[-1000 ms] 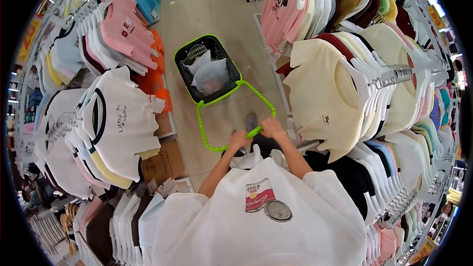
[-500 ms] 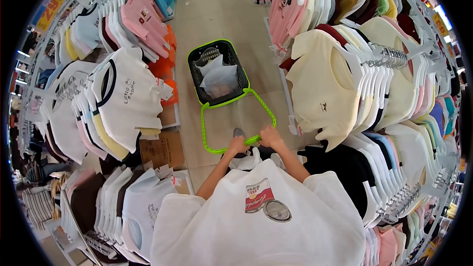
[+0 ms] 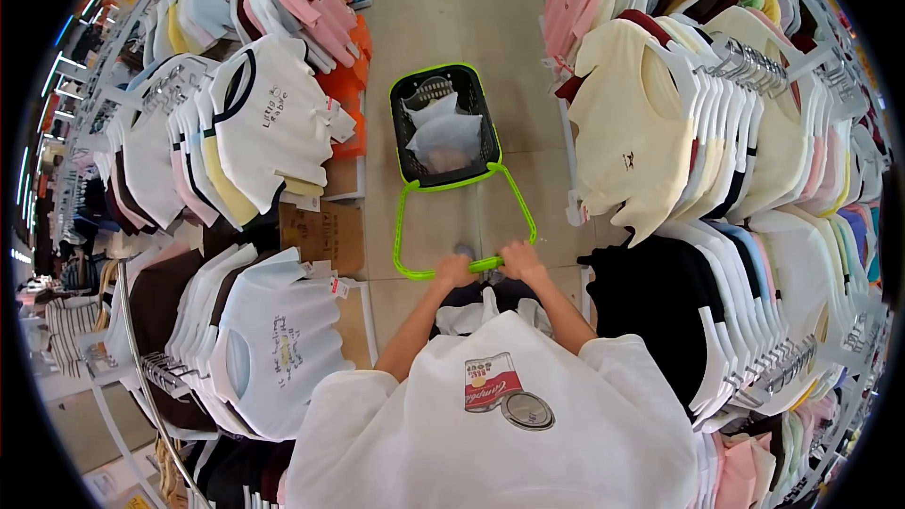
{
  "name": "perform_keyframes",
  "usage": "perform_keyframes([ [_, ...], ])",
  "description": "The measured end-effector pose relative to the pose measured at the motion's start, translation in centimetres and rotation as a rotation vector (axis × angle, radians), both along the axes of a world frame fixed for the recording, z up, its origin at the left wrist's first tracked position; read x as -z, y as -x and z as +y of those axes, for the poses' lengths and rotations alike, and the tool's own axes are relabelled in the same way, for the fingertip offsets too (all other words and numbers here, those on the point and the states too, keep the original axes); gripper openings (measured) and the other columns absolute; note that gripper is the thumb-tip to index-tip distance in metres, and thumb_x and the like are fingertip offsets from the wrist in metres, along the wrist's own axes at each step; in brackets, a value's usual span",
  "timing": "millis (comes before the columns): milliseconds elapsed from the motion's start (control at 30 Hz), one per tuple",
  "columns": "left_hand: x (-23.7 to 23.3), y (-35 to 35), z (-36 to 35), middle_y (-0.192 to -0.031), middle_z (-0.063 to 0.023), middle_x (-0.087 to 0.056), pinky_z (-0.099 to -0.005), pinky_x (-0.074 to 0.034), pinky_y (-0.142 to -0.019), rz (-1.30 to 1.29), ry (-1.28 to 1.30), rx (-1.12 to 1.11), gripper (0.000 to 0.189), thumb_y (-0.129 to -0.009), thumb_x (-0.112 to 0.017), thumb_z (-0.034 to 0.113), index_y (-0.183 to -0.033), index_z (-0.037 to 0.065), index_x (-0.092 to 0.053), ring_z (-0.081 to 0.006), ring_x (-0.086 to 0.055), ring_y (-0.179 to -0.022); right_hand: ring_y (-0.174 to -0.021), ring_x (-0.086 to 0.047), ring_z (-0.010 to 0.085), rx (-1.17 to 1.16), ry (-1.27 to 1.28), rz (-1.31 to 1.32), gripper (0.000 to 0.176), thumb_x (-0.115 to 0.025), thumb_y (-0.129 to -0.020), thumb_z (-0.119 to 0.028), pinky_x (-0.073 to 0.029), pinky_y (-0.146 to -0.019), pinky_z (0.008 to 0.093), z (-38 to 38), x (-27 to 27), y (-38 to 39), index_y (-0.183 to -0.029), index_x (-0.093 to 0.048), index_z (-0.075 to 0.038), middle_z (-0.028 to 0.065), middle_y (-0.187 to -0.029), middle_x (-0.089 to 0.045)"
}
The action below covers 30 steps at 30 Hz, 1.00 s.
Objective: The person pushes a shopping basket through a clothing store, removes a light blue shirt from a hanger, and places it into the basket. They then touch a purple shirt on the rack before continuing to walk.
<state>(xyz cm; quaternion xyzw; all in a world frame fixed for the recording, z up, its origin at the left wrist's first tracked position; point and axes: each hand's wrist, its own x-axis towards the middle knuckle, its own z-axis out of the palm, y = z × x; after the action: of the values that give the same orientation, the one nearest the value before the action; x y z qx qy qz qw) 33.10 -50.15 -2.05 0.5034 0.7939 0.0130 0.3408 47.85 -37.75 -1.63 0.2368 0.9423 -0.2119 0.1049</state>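
A black shopping basket (image 3: pixel 404 155) with a lime-green rim stands on the aisle floor ahead of me. Inside it lie translucent white plastic bags (image 3: pixel 445 139) whose contents I cannot make out. The basket's long lime-green handle (image 3: pixel 400 231) is pulled out toward my body. My left hand (image 3: pixel 456 270) is closed around the near bar of the handle, at its left part. Just to its right, my right hand (image 3: pixel 519 261) grips the same bar with wrapped fingers.
Racks of hanging shirts line both sides of the tiled aisle (image 3: pixel 443 14). White shirts (image 3: pixel 273 113) hang on the left, cream shirts (image 3: pixel 632 118) and black ones (image 3: pixel 650 316) on the right. A cardboard box (image 3: pixel 325 238) sits under the left rack.
The racks on both sides sit higher in the view. The basket appears slightly farther right and up. Both hands have kept their grip on the handle.
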Motion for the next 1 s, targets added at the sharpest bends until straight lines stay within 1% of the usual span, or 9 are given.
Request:
perform_keyframes([
  [167,0.4,-2.3,-3.6,-0.079,-0.0186,-0.062,-0.0431,-0.048,-0.072,0.009,0.018,0.06,0.033,-0.066,-0.062,0.037,-0.082,0.009,-0.067,-0.035,-0.06,-0.076,-0.081,-0.06,0.0316,-0.02,0.024,-0.167,0.027,-0.064,-0.065,-0.029,-0.043,-0.081,0.0423,-3.2,-0.9,-1.8,-0.081,-0.064,-0.008,0.0159,-0.081,-0.062],
  [267,-1.7,-3.1,-5.7,-0.084,-0.0188,-0.062,-0.0429,-0.048,-0.071,-0.026,0.018,0.008,0.034,-0.066,-0.063,0.036,-0.084,0.007,-0.065,-0.0328,-0.06,-0.081,-0.079,-0.061,0.0291,0.021,0.001,-0.119,0.025,-0.065,-0.063,-0.028,-0.045,-0.08,0.0381,-5.7,-0.7,-2.4,-0.076,-0.064,-0.006,0.0149,-0.08,-0.063],
  [300,-1.9,-3.1,-6.7,-0.084,-0.0188,-0.062,-0.0429,-0.048,-0.071,-0.027,0.018,0.014,0.034,-0.066,-0.063,0.036,-0.084,0.007,-0.065,-0.0328,-0.06,-0.081,-0.079,-0.061,0.0291,0.028,0.001,-0.12,0.025,-0.065,-0.063,-0.028,-0.045,-0.08,0.0381,-6.6,-1.0,-2.5,-0.076,-0.064,-0.006,0.0149,-0.08,-0.063],
  [367,-2.0,-3.4,-8.1,-0.084,-0.0186,-0.062,-0.043,-0.048,-0.071,0.008,-0.036,-0.003,0.035,-0.066,-0.063,0.035,-0.083,0.005,-0.065,-0.0327,-0.061,-0.081,-0.076,-0.061,0.032,0.035,-0.012,-0.103,0.024,-0.063,-0.063,-0.025,-0.047,-0.073,0.0404,-8.0,-1.6,-2.7,-0.076,-0.064,-0.005,0.0173,-0.078,-0.062],
  [467,-2.4,-3.7,-9.6,-0.086,-0.0186,-0.062,-0.0429,-0.048,-0.072,-0.026,0.014,0.035,0.035,-0.066,-0.063,0.034,-0.084,0.004,-0.064,-0.033,-0.061,-0.081,-0.074,-0.061,0.0322,0.054,-0.039,-0.084,0.022,-0.062,-0.062,-0.024,-0.048,-0.072,0.0412,-9.9,-1.9,-3.2,-0.075,-0.065,-0.006,0.018,-0.075,-0.061],
  [600,-2.2,-5.0,-11.1,-0.083,-0.0192,-0.062,-0.0422,-0.049,-0.071,0.014,-0.11,0.03,0.035,-0.066,-0.063,0.034,-0.082,0.003,-0.064,-0.0331,-0.061,-0.078,-0.074,-0.06,0.0322,0.103,-0.04,-0.07,0.021,-0.06,-0.062,-0.023,-0.048,-0.071,0.0411,-11.1,-2.1,-4.4,-0.073,-0.065,-0.006,0.0186,-0.075,-0.061],
  [667,-2.4,-5.9,-11.7,-0.08,-0.0187,-0.062,-0.0431,-0.048,-0.072,0.013,-0.135,-0.014,0.033,-0.065,-0.064,0.035,-0.076,0.004,-0.065,-0.034,-0.061,-0.078,-0.074,-0.06,0.0322,0.105,-0.09,-0.04,0.02,-0.06,-0.062,-0.021,-0.048,-0.071,0.0409,-11.9,-2.0,-5.4,-0.072,-0.064,-0.005,0.0184,-0.075,-0.061],
  [867,-4.4,-8.1,-13.0,-0.08,-0.0201,-0.062,-0.041,-0.049,-0.071,-0.028,-0.079,0.036,0.038,-0.066,-0.063,0.038,-0.078,0.002,-0.065,-0.0334,-0.062,-0.076,-0.076,-0.059,0.0332,0.123,-0.098,-0.078,0.02,-0.059,-0.062,-0.02,-0.047,-0.071,0.0413,-13.7,-3.5,-7.5,-0.072,-0.063,-0.003,0.0185,-0.078,-0.061],
  [1000,-4.6,-9.9,-13.9,-0.08,-0.0201,-0.062,-0.0409,-0.049,-0.07,-0.015,-0.089,-0.002,0.036,-0.066,-0.064,0.037,-0.078,0.002,-0.065,-0.0332,-0.062,-0.076,-0.076,-0.059,0.0337,0.094,-0.099,-0.051,0.019,-0.059,-0.062,-0.02,-0.047,-0.071,0.0408,-14.4,-3.5,-9.0,-0.072,-0.063,-0.004,0.0184,-0.078,-0.061],
])
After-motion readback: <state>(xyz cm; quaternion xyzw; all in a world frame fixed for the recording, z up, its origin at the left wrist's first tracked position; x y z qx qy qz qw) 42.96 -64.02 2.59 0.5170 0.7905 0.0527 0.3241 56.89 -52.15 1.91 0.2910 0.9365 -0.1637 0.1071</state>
